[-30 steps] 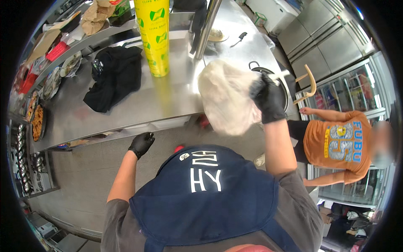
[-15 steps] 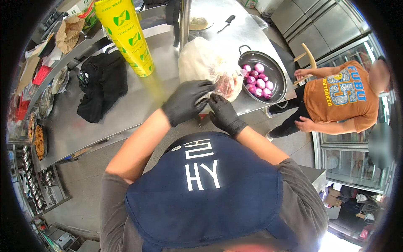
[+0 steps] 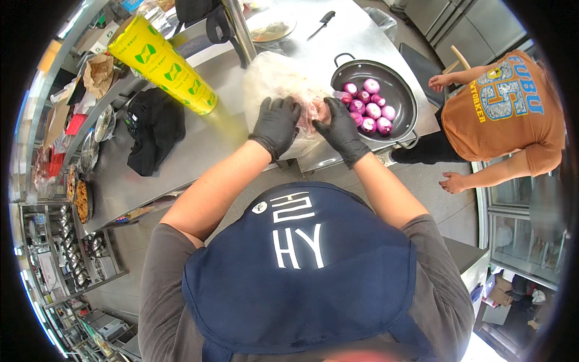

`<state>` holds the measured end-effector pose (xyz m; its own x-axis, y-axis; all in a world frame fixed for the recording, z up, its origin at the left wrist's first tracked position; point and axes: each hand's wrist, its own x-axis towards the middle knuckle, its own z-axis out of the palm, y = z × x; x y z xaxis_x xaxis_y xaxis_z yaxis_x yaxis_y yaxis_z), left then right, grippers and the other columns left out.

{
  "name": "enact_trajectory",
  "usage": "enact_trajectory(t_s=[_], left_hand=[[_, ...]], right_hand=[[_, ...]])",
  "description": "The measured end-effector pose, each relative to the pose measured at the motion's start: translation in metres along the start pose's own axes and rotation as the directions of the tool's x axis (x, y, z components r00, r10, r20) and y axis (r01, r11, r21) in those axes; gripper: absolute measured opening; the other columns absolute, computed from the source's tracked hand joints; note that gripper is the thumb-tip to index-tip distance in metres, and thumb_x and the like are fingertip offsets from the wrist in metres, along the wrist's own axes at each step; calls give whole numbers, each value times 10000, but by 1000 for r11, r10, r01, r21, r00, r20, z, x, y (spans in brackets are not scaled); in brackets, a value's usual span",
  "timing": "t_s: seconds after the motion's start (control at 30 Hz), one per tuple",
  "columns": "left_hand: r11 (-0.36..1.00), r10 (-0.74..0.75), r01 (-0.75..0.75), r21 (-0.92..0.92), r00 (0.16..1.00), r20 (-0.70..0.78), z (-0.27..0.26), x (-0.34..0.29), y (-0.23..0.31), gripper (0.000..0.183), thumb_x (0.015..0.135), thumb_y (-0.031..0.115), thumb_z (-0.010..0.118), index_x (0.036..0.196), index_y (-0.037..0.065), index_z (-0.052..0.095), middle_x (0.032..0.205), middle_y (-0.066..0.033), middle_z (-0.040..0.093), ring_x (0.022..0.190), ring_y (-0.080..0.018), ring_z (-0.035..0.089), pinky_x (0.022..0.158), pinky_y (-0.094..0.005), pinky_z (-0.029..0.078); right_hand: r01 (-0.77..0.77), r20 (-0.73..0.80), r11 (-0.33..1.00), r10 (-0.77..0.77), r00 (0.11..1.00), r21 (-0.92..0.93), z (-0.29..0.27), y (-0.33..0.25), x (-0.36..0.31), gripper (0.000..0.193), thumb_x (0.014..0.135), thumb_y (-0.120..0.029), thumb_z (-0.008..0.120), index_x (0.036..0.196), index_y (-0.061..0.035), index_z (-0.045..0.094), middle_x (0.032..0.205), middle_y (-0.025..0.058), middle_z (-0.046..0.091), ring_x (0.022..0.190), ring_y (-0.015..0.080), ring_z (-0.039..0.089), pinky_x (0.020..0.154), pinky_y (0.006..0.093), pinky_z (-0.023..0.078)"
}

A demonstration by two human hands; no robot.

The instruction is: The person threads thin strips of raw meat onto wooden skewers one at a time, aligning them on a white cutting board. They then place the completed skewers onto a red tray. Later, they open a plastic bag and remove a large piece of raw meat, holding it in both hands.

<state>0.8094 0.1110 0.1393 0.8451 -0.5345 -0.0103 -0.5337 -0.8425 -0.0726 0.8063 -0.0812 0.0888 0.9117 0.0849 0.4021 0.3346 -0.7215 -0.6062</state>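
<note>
A translucent plastic bag [image 3: 265, 77] lies on the steel table in front of me, with pinkish pieces that look like raw meat [image 3: 313, 108] showing through it. My left hand [image 3: 276, 125], in a black glove, grips the bag's near left side with its fingers bent over the plastic. On the other side my right hand [image 3: 342, 130], also gloved in black, holds the bag's near right edge, its thumb toward the meat. Just right of that hand stands a dark two-handled pan [image 3: 398, 96] holding several peeled red onions [image 3: 373, 111].
A yellow cling wrap roll [image 3: 166, 66] slants over the table at left, by a black cloth garment [image 3: 154, 123]. Behind the bag are a metal post [image 3: 239, 27], a plate [image 3: 277, 29] and a knife [image 3: 322, 24]. A person in an orange shirt [image 3: 503, 108] stands at right.
My hands have moved apart, from together at the bag's near edge to its two sides. More of the meat shows between them. The other person has shifted slightly right in view.
</note>
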Motion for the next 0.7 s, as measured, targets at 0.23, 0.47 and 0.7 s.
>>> enact_trajectory(t_s=[0.23, 0.47, 0.7], left_hand=[[997, -35, 41, 59, 994, -105, 34, 2, -4, 379, 826, 271, 607, 1165, 103, 619, 1430, -161, 419, 1311, -314, 376, 1099, -562, 215], [1000, -16, 14, -12, 990, -138, 50, -9, -27, 231, 849, 214, 559, 996, 123, 711, 1442, -123, 436, 1346, -290, 363, 1109, -582, 190], [1000, 22, -21, 21, 998, -63, 32, -12, -21, 273, 886, 214, 503, 1064, 121, 689, 1451, -106, 426, 1367, -282, 338, 1124, -589, 140]], right_hand=[[-224, 250, 965, 251, 935, -134, 13, -11, 28, 764, 634, -308, 792, 1244, 44, 496, 1128, 265, 597, 1067, 387, 574, 913, 425, 469], [-213, 180, 977, 212, 961, -17, 5, -6, 33, 718, 620, -320, 793, 1194, 40, 556, 1058, 259, 637, 1000, 375, 624, 878, 416, 495], [-251, 176, 967, 238, 955, 50, 11, 2, 44, 690, 663, -277, 787, 1220, 50, 544, 1086, 235, 650, 1002, 325, 643, 869, 375, 500]])
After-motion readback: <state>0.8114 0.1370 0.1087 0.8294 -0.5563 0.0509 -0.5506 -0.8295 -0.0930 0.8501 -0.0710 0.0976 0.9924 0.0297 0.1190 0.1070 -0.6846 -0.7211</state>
